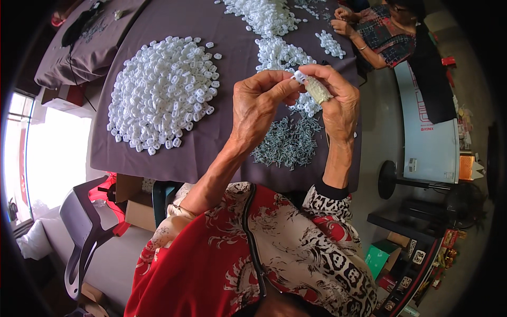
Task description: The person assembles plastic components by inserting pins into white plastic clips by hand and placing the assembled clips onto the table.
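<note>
Above the near part of the table, my two hands meet at a small white plastic piece with holes. The thumb and index finger of my left hand are closed at its left side. My right hand is closed on it from the other side. A cream, rough-textured roll sits among my right fingers; I cannot tell whether it is wrapped round one. Below my hands lies a heap of small grey metal pins or screws. White pieces of the same kind form a strip just beyond.
A large heap of white pieces covers the left of the brown-clothed table. More white pieces lie at the far side. Another person works at the far right, beside a small pile. A grey chair stands lower left.
</note>
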A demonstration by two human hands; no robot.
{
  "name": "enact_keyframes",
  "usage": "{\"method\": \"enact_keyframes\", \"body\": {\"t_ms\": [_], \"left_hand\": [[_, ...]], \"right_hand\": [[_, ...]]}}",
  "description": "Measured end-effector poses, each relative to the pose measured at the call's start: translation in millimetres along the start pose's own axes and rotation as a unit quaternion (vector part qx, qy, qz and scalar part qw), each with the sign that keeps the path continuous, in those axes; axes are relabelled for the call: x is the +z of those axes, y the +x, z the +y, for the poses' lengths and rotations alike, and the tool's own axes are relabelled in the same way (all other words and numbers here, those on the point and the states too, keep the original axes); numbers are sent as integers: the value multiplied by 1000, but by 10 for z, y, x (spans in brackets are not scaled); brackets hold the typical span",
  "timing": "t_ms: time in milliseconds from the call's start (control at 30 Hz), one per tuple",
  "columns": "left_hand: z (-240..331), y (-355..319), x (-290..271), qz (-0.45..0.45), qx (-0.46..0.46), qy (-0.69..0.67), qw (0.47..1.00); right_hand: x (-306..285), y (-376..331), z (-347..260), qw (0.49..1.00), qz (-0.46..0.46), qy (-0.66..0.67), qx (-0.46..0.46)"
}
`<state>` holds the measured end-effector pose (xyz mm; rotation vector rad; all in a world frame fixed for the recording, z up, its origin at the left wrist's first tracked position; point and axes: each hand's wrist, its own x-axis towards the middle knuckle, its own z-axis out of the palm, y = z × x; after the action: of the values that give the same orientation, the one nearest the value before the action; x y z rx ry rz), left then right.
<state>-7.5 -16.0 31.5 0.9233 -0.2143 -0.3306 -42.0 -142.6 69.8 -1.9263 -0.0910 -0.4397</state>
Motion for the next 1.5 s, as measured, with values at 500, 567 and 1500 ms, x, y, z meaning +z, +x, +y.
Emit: {"method": "enact_keyframes", "body": {"t_ms": [500, 567, 1500], "left_hand": [[-118, 69, -99, -9, -91, -41, 995], [-152, 69, -101, -5, -94, -56, 994], [-300, 161, -180, -26, -150, -87, 985]], "right_hand": [[-50, -26, 151, 996, -42, -81, -12], [-27, -53, 144, 987, -30, -154, -44], [0, -94, 308, 877, -67, -431, -201]]}}
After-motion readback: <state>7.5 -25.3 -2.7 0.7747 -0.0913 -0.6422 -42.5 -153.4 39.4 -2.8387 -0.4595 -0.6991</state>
